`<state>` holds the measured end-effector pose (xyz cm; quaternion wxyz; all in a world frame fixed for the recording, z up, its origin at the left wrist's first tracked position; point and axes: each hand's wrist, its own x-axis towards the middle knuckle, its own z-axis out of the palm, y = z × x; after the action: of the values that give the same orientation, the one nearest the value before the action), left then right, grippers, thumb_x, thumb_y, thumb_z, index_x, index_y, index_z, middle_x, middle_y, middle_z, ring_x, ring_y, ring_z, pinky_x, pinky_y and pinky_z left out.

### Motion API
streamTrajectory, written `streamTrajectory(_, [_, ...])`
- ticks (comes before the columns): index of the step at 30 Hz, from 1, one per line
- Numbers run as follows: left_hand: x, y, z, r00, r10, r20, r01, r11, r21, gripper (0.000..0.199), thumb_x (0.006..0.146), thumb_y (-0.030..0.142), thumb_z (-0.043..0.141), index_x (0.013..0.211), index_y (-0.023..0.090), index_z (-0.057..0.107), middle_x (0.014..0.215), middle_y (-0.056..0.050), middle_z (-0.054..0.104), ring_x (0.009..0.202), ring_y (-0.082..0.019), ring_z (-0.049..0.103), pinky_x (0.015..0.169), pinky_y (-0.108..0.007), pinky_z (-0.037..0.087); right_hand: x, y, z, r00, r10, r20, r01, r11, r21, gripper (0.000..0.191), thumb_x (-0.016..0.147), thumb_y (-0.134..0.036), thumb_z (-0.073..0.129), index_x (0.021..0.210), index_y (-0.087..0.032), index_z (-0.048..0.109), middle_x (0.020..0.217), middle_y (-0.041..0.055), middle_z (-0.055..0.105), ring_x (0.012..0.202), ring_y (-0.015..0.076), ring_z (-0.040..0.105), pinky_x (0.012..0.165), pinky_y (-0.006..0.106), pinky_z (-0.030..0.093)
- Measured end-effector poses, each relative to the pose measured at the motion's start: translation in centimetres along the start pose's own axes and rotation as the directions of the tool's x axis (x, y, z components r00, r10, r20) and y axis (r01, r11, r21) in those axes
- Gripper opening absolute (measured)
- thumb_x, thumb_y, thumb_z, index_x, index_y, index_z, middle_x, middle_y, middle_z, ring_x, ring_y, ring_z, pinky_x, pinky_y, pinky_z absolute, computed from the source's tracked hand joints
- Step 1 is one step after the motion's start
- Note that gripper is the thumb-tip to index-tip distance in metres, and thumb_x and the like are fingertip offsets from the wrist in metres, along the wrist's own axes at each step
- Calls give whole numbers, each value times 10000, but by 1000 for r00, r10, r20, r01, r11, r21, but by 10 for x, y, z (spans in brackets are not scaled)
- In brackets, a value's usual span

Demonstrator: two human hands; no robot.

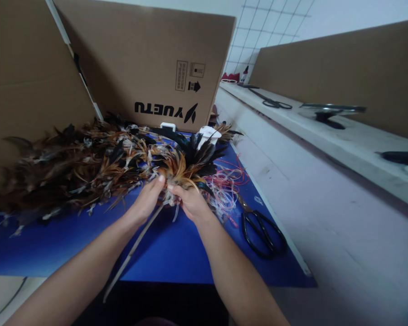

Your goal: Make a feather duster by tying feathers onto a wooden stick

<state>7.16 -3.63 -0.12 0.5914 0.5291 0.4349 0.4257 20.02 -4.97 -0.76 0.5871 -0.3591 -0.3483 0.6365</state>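
Both hands meet near the middle of the view on a bundle of brown, golden and black feathers (177,165). My left hand (149,197) is closed on the bundle's left side, its thumb on the pale quill ends. From the right, my right hand (188,199) pinches the same bundle, thumb and fingers pressed on its base. A long pale strip (132,251) hangs from beneath the hands toward the front edge. A large heap of similar feathers (75,170) lies to the left of the bundle.
On the blue tabletop (170,258), black-handled scissors (263,233) lie at the right beside tangled pink and white strings (222,190). Cardboard (149,59) stands behind the feathers. Along the right runs a white ledge (292,120) with small scissors (275,104) and a round stand (331,110).
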Motion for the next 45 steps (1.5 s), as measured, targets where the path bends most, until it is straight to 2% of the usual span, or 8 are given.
streamTrajectory(4, [-6,-1,7,993,-16,115,9,998,62,482,802,587,486,773,127,629,666,-51,632,599,-174,591,489,-283,522,1,3,-3,1000,9,2,-9,998,-60,199,594,-282,732,594,-134,599,506,-26,546,442,81,475,393,200,382])
streamTrajectory(12, [-9,6,10,944,-246,218,276,953,-121,348,877,404,450,769,112,605,689,-69,603,547,-154,584,402,-262,511,-1,-3,-8,992,14,125,9,983,-182,299,660,-401,713,647,-110,648,519,2,588,391,97,486,319,217,382])
streamTrajectory(21, [-6,4,14,955,-188,231,213,973,-88,341,867,386,455,732,104,592,648,-70,594,469,-113,542,319,-168,357,-1,-8,-15,991,41,130,6,938,-346,406,720,-491,669,587,-109,625,513,28,612,379,95,535,372,202,390])
streamTrajectory(28, [-1,8,13,953,-186,240,224,964,-142,219,836,300,507,732,130,599,666,-56,623,524,-136,572,471,-244,482,-1,-11,-11,988,40,152,-3,971,-238,399,690,-483,696,581,-107,623,490,16,602,364,107,525,380,237,452])
streamTrajectory(33, [2,12,10,875,-288,388,396,888,-233,276,849,312,491,741,105,639,680,-98,626,599,-164,603,580,-275,510,0,-9,-12,992,66,105,-37,965,-260,427,691,-504,680,533,-117,592,422,-1,550,323,104,488,342,232,412])
streamTrajectory(36, [1,13,9,827,-305,473,475,829,-296,286,843,352,510,776,101,631,735,-121,612,571,-148,566,450,-220,440,-1,-9,-14,993,56,101,-21,949,-314,420,715,-502,658,537,-129,587,417,-15,532,345,86,468,365,214,372])
streamTrajectory(40, [-2,9,7,811,-286,511,508,777,-372,235,858,320,503,764,113,564,683,-72,527,452,-63,394,340,-125,255,-1,-10,-15,992,6,123,35,944,-327,358,711,-461,677,579,-133,618,503,-25,558,466,75,482,473,207,369])
streamTrajectory(45, [-7,8,6,812,-324,486,528,761,-376,226,889,295,452,715,152,438,614,22,372,405,-27,277,333,-91,190,-1,-7,-16,988,54,147,-8,955,-295,332,695,-461,697,669,-132,670,672,7,638,649,110,558,664,247,430])
